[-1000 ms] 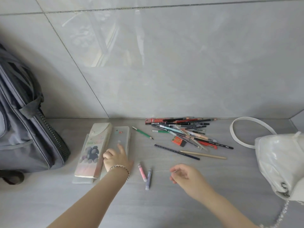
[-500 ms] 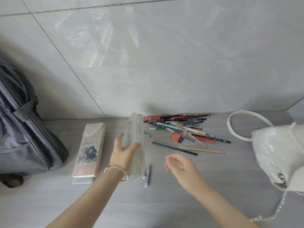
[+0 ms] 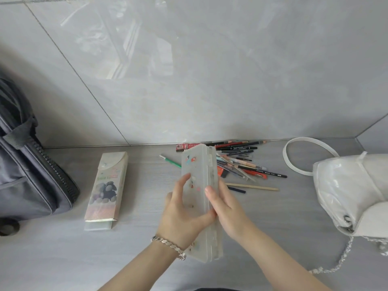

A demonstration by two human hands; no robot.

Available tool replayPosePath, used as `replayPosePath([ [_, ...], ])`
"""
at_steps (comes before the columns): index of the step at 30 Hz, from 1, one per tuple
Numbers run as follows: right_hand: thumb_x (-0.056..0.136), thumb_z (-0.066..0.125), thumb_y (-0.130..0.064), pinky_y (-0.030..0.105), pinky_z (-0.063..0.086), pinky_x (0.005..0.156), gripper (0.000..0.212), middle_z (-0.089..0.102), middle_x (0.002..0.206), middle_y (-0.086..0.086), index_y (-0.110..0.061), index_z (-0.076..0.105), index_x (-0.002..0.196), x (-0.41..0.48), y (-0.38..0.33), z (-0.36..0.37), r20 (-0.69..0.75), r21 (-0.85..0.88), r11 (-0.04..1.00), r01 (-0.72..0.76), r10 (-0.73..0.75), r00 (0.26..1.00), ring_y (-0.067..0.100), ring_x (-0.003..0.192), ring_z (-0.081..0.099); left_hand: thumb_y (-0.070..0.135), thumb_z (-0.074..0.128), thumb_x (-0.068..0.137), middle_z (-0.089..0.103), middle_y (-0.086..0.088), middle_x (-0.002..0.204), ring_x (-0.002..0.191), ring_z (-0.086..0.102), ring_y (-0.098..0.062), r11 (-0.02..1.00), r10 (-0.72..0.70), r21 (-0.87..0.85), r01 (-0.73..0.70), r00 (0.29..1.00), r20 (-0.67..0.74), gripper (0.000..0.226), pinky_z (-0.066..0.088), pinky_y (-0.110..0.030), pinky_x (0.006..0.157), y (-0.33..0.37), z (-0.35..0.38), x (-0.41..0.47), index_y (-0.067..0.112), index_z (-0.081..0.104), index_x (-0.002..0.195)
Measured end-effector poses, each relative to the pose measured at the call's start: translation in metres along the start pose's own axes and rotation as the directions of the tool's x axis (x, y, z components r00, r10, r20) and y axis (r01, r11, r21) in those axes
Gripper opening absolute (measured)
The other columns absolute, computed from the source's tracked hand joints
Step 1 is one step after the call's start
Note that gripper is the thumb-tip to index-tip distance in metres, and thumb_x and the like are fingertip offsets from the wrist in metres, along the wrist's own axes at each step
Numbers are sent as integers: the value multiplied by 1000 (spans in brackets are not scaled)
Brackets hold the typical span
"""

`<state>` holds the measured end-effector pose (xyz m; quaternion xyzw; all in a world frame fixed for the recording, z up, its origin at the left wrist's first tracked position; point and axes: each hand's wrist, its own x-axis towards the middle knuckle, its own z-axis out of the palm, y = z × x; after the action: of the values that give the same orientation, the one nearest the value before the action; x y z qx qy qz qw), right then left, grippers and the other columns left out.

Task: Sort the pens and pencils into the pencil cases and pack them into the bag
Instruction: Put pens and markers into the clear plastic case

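Head view: left hand point(image 3: 180, 215) and right hand point(image 3: 228, 208) gripped a closed translucent plastic pencil case point(image 3: 197, 164); assorted loose pens and pencils point(image 3: 243, 162) lay unsorted at one o'clock, nothing apparently packed.

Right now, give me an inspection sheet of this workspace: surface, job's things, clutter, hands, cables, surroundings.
Surface: grey surface, meeting the wall.
Job's things: translucent pencil case held off the surface; printed pencil case lying flat; pens and pencils piled by the wall; grey bag at left.
Clutter: white handbag with chain strap, at right.
Hands: left hand and right hand both grip the translucent pencil case.
Cables: nothing seen.
Surroundings: glossy tiled wall.
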<state>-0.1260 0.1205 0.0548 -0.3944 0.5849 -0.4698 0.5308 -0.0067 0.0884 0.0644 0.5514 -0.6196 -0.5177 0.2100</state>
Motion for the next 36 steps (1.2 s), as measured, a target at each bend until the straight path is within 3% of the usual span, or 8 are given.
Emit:
replayPosePath([
  [6, 97, 32, -32, 41, 50, 84, 51, 67, 93, 5, -19, 17, 145, -6, 6, -5, -54, -395, 919, 6, -30, 998, 19, 88, 63, 60, 61, 33, 42, 16, 106, 87, 41, 31, 999, 29, 25, -28, 999, -14, 91, 34, 10, 68, -3, 3, -5, 53, 31, 118],
  [11, 97, 30, -34, 30, 46, 70, 56, 58, 75, -8, -25, 7, 147, -7, -3, -14, -2, -496, 867, 38, -45, 999, 8, 71, 56, 49, 75, 39, 58, 2, 115, 104, 59, -15, 987, 19, -160, -10, 998, 57, 78, 54, -24, 84, -13, 1, -2, 57, 43, 110],
  [15, 98, 31, -29, 31, 46, 58, 53, 58, 73, 1, -23, 10, 146, -2, 4, -9, -76, -561, 827, -29, -17, 997, 16, 65, 57, 36, 78, 42, 61, -11, 116, 97, 65, -23, 949, 3, -315, 23, 997, 79, 76, 57, -36, 81, -17, -1, 5, 47, 53, 113],
  [19, 96, 26, -14, 31, 46, 54, 31, 66, 83, 15, -14, 50, 115, 7, 8, -21, -309, -223, 940, -258, 184, 933, 16, 61, 69, 33, 79, 39, 65, -22, 113, 94, 65, -33, 675, -139, -672, 304, 947, 289, 88, 56, -48, 78, -26, -14, 10, 15, 58, 122],
  [23, 99, 24, -18, 18, 42, 53, 31, 66, 89, 15, -14, 45, 122, 8, 2, -23, -279, -269, 947, -178, 100, 955, 11, 66, 70, 36, 88, 39, 70, -20, 97, 90, 69, -38, 366, -72, -814, 451, 886, 459, 64, 57, -51, 75, -48, -28, 10, 8, 73, 95],
  [27, 99, 26, -14, 6, 38, 50, 40, 66, 82, 0, -18, 40, 136, 8, 4, -28, -283, -320, 943, -94, -1, 959, -10, 59, 56, 30, 85, 50, 66, -20, 115, 102, 66, -36, 508, -170, -728, 460, 882, 439, 63, 56, -49, 80, -63, -41, 23, 12, 69, 108],
  [32, 97, 29, -15, 37, 50, 74, 37, 66, 86, 20, -29, 45, 127, 2, 4, -21, -277, -330, 942, -58, -38, 960, 28, 81, 61, 53, 32, 93, 57, -7, 120, 112, 55, -31, 754, -433, -506, 419, 896, 98, 58, 41, -37, 91, -34, -35, 22, 14, 48, 132],
  [36, 97, 31, -25, 31, 49, 78, 31, 71, 84, 3, -34, 50, 120, 10, -10, -11, -210, -251, 964, 91, -146, 967, 15, 77, 63, 49, 20, 96, 50, -7, 128, 127, 42, -29, 897, -401, -268, 351, 901, -163, 60, 29, -32, 102, -17, -35, 23, 8, 50, 128],
])
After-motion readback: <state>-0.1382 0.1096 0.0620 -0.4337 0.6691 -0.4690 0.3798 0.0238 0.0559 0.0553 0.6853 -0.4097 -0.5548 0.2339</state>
